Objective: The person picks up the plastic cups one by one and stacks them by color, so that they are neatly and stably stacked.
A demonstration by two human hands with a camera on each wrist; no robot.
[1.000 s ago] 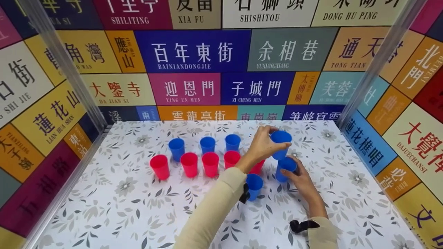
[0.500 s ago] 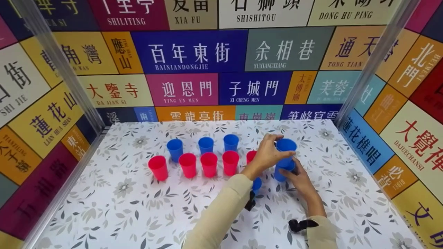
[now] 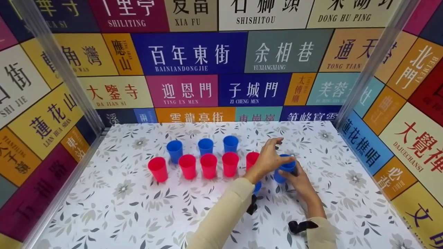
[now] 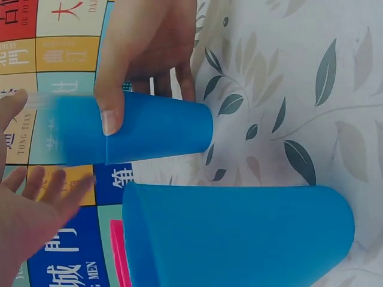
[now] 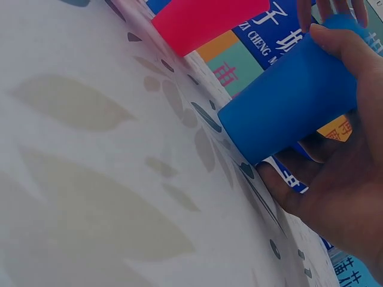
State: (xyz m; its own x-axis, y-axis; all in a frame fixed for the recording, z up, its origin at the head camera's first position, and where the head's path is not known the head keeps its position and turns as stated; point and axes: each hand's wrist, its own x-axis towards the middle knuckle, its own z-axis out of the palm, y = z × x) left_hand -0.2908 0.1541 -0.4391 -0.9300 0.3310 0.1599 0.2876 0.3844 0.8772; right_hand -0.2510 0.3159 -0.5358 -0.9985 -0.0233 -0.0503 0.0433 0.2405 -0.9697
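My right hand (image 3: 301, 178) grips a blue cup (image 3: 280, 177) at the right of the table. In the left wrist view, a second blue cup (image 4: 81, 131), blurred, slides into the mouth of this gripped cup (image 4: 161, 128). Just above and left of the cups is my left hand (image 3: 270, 158), its fingers spread and apart from them. In the right wrist view, my right thumb and fingers wrap the gripped cup (image 5: 287, 95). Another blue cup (image 3: 257, 187) stands under my left forearm, mostly hidden in the head view.
Several red cups (image 3: 208, 166) stand in a row left of my hands, one partly behind the left hand. Behind them are three blue cups (image 3: 174, 151). A floral cloth (image 3: 138, 214) covers the table, and sign-patterned walls (image 3: 187, 52) enclose it.
My left hand has lowered the upper blue cup over the one in my right hand and let go. The upper cup has dropped into the lower. The right hand has kept its grip.
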